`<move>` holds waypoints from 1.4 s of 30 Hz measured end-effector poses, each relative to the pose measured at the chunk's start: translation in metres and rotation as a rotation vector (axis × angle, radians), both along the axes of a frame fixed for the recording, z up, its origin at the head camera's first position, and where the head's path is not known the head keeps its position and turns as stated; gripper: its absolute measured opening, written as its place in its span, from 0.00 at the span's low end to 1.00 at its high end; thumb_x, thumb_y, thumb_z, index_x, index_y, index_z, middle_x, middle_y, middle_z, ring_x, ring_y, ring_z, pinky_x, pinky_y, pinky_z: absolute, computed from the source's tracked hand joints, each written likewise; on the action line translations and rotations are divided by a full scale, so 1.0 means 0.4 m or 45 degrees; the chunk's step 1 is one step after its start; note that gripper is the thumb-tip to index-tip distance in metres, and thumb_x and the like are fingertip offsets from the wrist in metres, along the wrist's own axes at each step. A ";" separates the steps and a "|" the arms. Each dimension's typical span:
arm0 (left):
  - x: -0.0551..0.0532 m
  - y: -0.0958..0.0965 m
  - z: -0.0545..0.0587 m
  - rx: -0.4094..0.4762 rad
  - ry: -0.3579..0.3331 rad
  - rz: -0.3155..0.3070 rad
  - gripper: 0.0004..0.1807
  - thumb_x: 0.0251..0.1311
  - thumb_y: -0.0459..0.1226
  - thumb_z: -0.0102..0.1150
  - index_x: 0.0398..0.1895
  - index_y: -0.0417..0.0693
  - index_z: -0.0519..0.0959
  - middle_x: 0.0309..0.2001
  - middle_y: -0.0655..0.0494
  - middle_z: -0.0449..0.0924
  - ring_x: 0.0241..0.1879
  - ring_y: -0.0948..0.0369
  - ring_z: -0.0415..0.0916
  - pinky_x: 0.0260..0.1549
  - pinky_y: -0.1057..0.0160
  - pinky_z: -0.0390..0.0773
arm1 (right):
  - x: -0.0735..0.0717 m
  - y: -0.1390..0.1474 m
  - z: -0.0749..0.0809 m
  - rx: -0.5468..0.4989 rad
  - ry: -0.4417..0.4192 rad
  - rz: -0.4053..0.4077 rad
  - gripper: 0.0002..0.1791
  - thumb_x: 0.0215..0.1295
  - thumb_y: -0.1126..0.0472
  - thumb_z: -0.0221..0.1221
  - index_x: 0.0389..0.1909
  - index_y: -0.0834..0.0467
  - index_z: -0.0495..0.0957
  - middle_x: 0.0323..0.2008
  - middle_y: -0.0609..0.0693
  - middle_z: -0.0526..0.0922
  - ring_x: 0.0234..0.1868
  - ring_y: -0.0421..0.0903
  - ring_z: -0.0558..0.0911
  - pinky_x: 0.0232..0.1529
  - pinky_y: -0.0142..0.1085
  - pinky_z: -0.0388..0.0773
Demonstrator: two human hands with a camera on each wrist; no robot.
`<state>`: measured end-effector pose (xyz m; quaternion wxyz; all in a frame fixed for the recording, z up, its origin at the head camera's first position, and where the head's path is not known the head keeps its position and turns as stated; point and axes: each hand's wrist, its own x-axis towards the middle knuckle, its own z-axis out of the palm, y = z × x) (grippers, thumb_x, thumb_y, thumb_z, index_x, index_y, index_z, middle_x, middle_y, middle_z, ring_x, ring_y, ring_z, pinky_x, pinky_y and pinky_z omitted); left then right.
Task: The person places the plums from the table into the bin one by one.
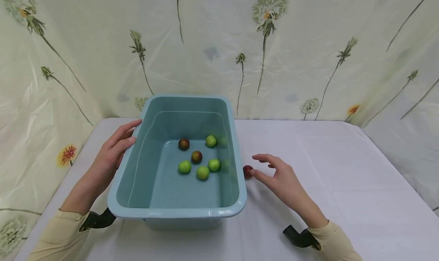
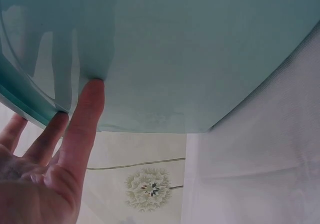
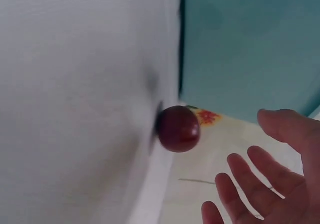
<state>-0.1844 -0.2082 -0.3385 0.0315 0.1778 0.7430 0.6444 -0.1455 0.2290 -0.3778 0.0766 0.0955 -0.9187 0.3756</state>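
A light blue plastic basin (image 1: 176, 213) stands on the table. Several small green round fruits (image 1: 202, 172) lie on its floor, along with two brownish-red ones (image 1: 196, 157). My left hand (image 1: 109, 156) rests on the basin's left side near the far corner; in the left wrist view its fingertips touch the outer wall. Just outside the right wall sits one dark red round fruit (image 3: 179, 129) on the cloth. My right hand (image 1: 282, 181) hovers beside that fruit, thumb and fingers spread; the right wrist view shows a gap between them and the fruit.
A white cloth (image 1: 329, 169) covers the table, stretching to the right of the basin. Behind and at the sides hangs a pale sheet with a dandelion print (image 1: 271, 9). A black wrist strap (image 1: 300, 237) is on each sleeve.
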 end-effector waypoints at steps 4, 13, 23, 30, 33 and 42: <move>0.001 0.000 0.001 0.004 -0.003 -0.003 0.26 0.76 0.48 0.40 0.76 0.63 0.58 0.69 0.50 0.59 0.54 0.57 0.73 0.43 0.62 0.80 | 0.000 0.006 -0.026 -0.004 -0.035 -0.014 0.23 0.63 0.51 0.66 0.58 0.51 0.77 0.56 0.50 0.78 0.59 0.54 0.74 0.55 0.56 0.71; 0.003 0.001 0.002 -0.007 -0.005 -0.003 0.26 0.77 0.48 0.40 0.76 0.64 0.57 0.70 0.49 0.58 0.56 0.56 0.72 0.44 0.62 0.79 | -0.022 0.000 -0.053 0.017 -0.107 0.000 0.25 0.62 0.56 0.67 0.60 0.54 0.76 0.57 0.53 0.78 0.59 0.56 0.74 0.56 0.58 0.70; 0.005 0.002 0.003 0.001 -0.017 -0.005 0.27 0.77 0.48 0.40 0.76 0.64 0.57 0.72 0.48 0.56 0.58 0.56 0.70 0.44 0.63 0.78 | -0.043 -0.006 -0.064 0.048 -0.160 0.098 0.25 0.61 0.61 0.66 0.60 0.56 0.77 0.51 0.50 0.81 0.54 0.54 0.75 0.54 0.51 0.71; 0.004 -0.003 0.000 0.023 -0.004 -0.026 0.26 0.77 0.46 0.40 0.76 0.63 0.58 0.71 0.50 0.57 0.56 0.58 0.72 0.43 0.64 0.79 | -0.052 0.000 -0.070 0.108 -0.114 0.112 0.21 0.62 0.65 0.64 0.57 0.58 0.78 0.51 0.50 0.82 0.55 0.53 0.77 0.55 0.54 0.72; 0.002 -0.007 -0.003 0.042 -0.005 -0.036 0.26 0.77 0.45 0.40 0.76 0.62 0.58 0.70 0.50 0.58 0.55 0.59 0.73 0.42 0.64 0.79 | -0.057 0.005 -0.070 0.110 -0.114 0.120 0.21 0.61 0.65 0.64 0.56 0.58 0.79 0.50 0.50 0.83 0.53 0.51 0.78 0.54 0.53 0.74; -0.006 -0.005 -0.005 0.061 0.011 -0.053 0.25 0.77 0.44 0.40 0.75 0.61 0.59 0.69 0.50 0.59 0.53 0.59 0.74 0.41 0.63 0.80 | -0.056 0.032 -0.044 0.054 -0.113 0.040 0.21 0.62 0.62 0.64 0.57 0.57 0.78 0.48 0.50 0.84 0.53 0.51 0.79 0.54 0.54 0.72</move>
